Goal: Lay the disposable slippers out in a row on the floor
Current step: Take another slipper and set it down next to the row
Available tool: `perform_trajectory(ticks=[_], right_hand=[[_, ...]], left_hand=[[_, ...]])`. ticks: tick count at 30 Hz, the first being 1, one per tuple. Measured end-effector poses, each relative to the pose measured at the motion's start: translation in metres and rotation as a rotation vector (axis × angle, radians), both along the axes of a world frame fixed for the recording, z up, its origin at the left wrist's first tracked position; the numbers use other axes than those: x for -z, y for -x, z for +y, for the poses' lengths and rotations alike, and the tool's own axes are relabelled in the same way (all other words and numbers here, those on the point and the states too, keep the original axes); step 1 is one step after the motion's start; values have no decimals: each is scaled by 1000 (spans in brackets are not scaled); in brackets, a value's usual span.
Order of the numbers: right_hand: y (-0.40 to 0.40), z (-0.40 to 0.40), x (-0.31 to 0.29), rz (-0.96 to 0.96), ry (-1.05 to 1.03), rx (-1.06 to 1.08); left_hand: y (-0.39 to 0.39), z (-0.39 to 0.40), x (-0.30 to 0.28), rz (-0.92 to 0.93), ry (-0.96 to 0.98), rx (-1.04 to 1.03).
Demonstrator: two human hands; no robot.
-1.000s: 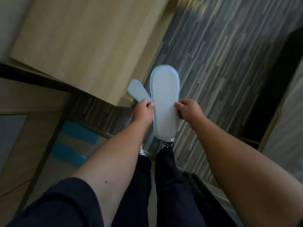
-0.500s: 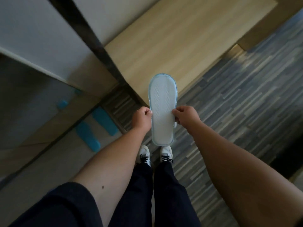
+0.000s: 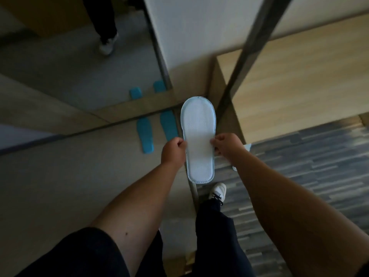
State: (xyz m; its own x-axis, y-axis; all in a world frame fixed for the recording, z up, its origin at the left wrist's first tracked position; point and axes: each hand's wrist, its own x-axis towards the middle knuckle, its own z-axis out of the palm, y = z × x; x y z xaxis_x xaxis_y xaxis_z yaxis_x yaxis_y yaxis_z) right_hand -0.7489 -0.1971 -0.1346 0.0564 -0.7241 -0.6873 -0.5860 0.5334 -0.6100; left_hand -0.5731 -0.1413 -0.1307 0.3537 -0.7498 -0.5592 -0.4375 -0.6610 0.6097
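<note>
I hold a pale disposable slipper [image 3: 198, 134] flat in front of me, its white sole facing up and a light blue stitched rim around it. My left hand [image 3: 173, 150] pinches its left edge and my right hand [image 3: 226, 144] pinches its right edge, both at mid-length. A bit of white [image 3: 247, 146] shows under my right wrist; I cannot tell what it is. Two blue slippers [image 3: 145, 135] [image 3: 168, 125] lie side by side on the beige floor to the left, toes against a low wall.
A mirror panel [image 3: 79, 66] above the low wall reflects the blue slippers and a person's leg. A wooden platform [image 3: 299, 76] rises at the right behind a dark post [image 3: 245, 56]. Grey striped flooring [image 3: 299, 166] spreads right. My white shoe [image 3: 218, 189] stands below the slipper.
My view has swung left: the blue slippers and the mirror have come closer to the centre. Both hands keep their hold on the pale slipper. The second slipper seen one second ago is out of sight.
</note>
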Motion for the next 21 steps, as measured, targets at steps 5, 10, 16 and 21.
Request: perform_trajectory(ticks=[5, 10, 16, 21], right_hand=[[-115, 14, -17, -45, 0, -76], [-250, 51, -22, -54, -2, -142], [-395, 101, -26, -119, -60, -196], [-478, 122, -28, -145, -85, -288]], left_hand=[[-109, 34, -12, -13, 63, -115], [-238, 87, -16, -5, 74, -203], [-378, 153, -26, -32, 56, -285], [-451, 191, -21, -46, 38, -390]])
